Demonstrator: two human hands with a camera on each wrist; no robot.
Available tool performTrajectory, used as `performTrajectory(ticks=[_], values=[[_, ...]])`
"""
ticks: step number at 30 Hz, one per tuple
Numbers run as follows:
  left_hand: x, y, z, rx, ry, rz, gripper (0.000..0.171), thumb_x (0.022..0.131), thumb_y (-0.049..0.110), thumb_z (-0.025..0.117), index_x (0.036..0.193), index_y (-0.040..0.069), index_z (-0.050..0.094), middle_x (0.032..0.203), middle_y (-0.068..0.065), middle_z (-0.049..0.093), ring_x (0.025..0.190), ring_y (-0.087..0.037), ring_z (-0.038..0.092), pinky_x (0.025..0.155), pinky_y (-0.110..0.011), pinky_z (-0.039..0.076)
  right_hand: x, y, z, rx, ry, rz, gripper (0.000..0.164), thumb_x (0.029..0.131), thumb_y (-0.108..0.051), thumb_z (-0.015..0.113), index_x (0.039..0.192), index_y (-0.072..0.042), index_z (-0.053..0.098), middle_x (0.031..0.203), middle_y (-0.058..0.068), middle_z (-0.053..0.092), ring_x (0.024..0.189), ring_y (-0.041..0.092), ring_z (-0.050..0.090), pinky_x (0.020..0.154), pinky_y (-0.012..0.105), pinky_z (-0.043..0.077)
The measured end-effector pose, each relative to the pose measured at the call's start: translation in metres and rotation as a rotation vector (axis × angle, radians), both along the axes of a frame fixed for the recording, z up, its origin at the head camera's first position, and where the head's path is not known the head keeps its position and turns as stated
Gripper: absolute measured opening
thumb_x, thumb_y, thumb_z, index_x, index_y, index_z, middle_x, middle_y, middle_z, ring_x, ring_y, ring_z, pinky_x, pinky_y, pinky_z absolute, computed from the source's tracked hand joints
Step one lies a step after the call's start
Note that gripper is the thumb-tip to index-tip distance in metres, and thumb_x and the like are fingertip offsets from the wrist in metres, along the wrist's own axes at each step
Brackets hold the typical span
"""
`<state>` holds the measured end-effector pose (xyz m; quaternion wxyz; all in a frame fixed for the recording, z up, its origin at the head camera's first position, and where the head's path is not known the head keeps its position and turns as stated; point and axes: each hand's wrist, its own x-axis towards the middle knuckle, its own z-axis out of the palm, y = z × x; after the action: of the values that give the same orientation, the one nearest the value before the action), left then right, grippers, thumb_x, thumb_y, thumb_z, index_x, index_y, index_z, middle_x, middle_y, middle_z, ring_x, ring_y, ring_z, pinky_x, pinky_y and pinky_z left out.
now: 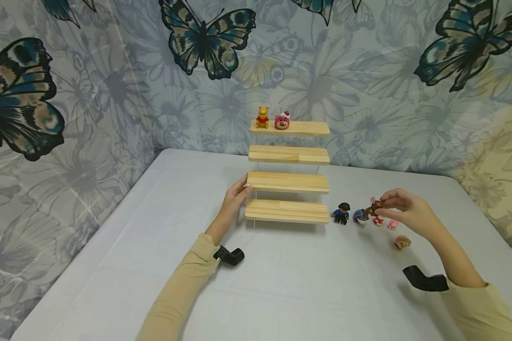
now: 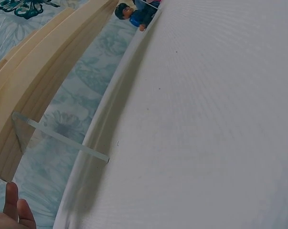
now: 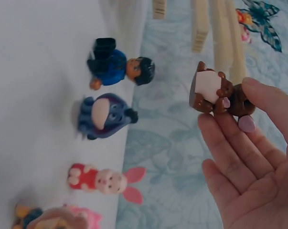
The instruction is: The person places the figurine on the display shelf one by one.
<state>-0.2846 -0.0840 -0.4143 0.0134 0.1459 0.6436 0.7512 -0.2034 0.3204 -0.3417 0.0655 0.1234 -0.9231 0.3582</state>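
My right hand [image 1: 409,210] pinches a small brown bear figurine [image 3: 213,93] with a pale belly between thumb and fingertips. It hovers by the Eeyore figurine [image 3: 105,115]. My left hand [image 1: 234,199] holds the left end of a tiered wooden shelf [image 1: 288,182], at its second plank from the bottom. In the left wrist view, fingertips [image 2: 11,191] meet the end of a plank. A Winnie the Pooh figurine [image 1: 262,117] and a pink bear head in a Santa hat [image 1: 282,121] sit on the top plank.
Right of the shelf stand a dark-haired figure in blue [image 1: 341,214], a Piglet figurine [image 3: 108,181] in red, a small pink figurine [image 1: 393,224] and a brownish figurine [image 1: 402,242]. Clear supports [image 2: 62,138] carry the planks. Behind the white table [image 1: 298,284] hangs butterfly-patterned cloth [image 1: 358,94].
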Motion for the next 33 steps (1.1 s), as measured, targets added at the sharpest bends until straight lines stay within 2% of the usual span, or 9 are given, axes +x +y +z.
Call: performTrajectory(ticks=[8,11,16,19,23,27,28,32,33], values=[[-0.005,0.001,-0.007,0.004,-0.002,0.023,0.054,0.091,0.019,0.053,0.139,0.007,0.031,0.139,-0.004,0.034,0.113,-0.020,0.041,0.096,-0.036,0.029,-0.020,-0.012,0.005,-0.113,0.045,-0.029,0.040,0.083,-0.021,0.066,0.114,-0.004,0.048,0.087,-0.002,0.065,0.074,0.003,0.055,0.059,0.022,0.042],[-0.005,0.002,-0.008,0.000,-0.006,0.024,0.053,0.091,0.019,0.053,0.139,0.007,0.032,0.138,-0.005,0.036,0.112,-0.021,0.041,0.096,-0.036,0.029,-0.036,-0.011,0.001,-0.145,0.064,-0.037,0.041,0.081,-0.021,0.067,0.112,-0.002,0.047,0.089,0.002,0.065,0.078,0.008,0.056,0.060,0.024,0.043],[-0.005,0.001,-0.011,0.007,-0.015,0.022,0.052,0.091,0.019,0.053,0.138,0.008,0.033,0.137,-0.004,0.036,0.111,-0.021,0.042,0.096,-0.036,0.029,-0.085,0.018,-0.036,-0.195,0.098,-0.061,0.038,0.078,-0.027,0.070,0.109,-0.012,0.054,0.096,0.003,0.065,0.085,0.010,0.058,0.065,0.019,0.043],[-0.004,0.001,-0.010,-0.002,-0.007,0.025,0.052,0.092,0.019,0.053,0.139,0.008,0.033,0.137,-0.005,0.036,0.111,-0.021,0.041,0.095,-0.036,0.029,-0.097,0.022,-0.039,-0.279,0.095,-0.021,0.038,0.078,-0.024,0.071,0.111,-0.014,0.055,0.098,0.003,0.064,0.087,0.012,0.059,0.069,0.023,0.044],[-0.006,0.001,-0.007,-0.029,0.018,0.037,0.052,0.092,0.019,0.053,0.139,0.009,0.033,0.137,-0.004,0.036,0.110,-0.020,0.040,0.094,-0.037,0.030,-0.081,-0.007,-0.011,-0.352,0.114,-0.008,0.035,0.078,-0.018,0.070,0.109,-0.008,0.056,0.095,0.006,0.064,0.085,0.012,0.059,0.070,0.028,0.043],[-0.007,0.001,-0.005,-0.044,0.025,0.048,0.052,0.091,0.017,0.053,0.138,0.008,0.034,0.136,-0.004,0.037,0.107,-0.020,0.041,0.092,-0.037,0.031,-0.075,-0.028,0.006,-0.276,0.154,-0.090,0.039,0.078,-0.026,0.070,0.109,-0.007,0.056,0.094,0.008,0.063,0.083,0.011,0.059,0.071,0.028,0.043],[-0.007,0.001,-0.004,-0.044,0.025,0.046,0.052,0.091,0.017,0.053,0.138,0.008,0.033,0.137,-0.005,0.037,0.108,-0.020,0.041,0.092,-0.037,0.031,-0.081,-0.026,0.002,-0.290,0.157,-0.108,0.040,0.078,-0.025,0.071,0.110,-0.007,0.056,0.095,0.009,0.063,0.083,0.012,0.059,0.071,0.027,0.044],[0.001,0.000,0.005,-0.042,0.014,0.029,0.051,0.092,0.013,0.051,0.138,0.004,0.032,0.139,-0.009,0.033,0.110,-0.022,0.039,0.093,-0.038,0.029,-0.121,0.000,-0.027,-0.393,0.180,-0.052,0.042,0.075,-0.016,0.073,0.113,-0.008,0.057,0.097,0.008,0.064,0.086,0.015,0.060,0.071,0.023,0.045],[0.003,0.000,0.008,-0.042,0.011,0.024,0.051,0.092,0.013,0.051,0.138,0.003,0.031,0.140,-0.010,0.032,0.111,-0.023,0.038,0.094,-0.038,0.029,-0.125,0.000,-0.028,-0.418,0.180,-0.038,0.042,0.074,-0.015,0.074,0.113,-0.009,0.058,0.097,0.007,0.064,0.086,0.015,0.060,0.071,0.024,0.045]])
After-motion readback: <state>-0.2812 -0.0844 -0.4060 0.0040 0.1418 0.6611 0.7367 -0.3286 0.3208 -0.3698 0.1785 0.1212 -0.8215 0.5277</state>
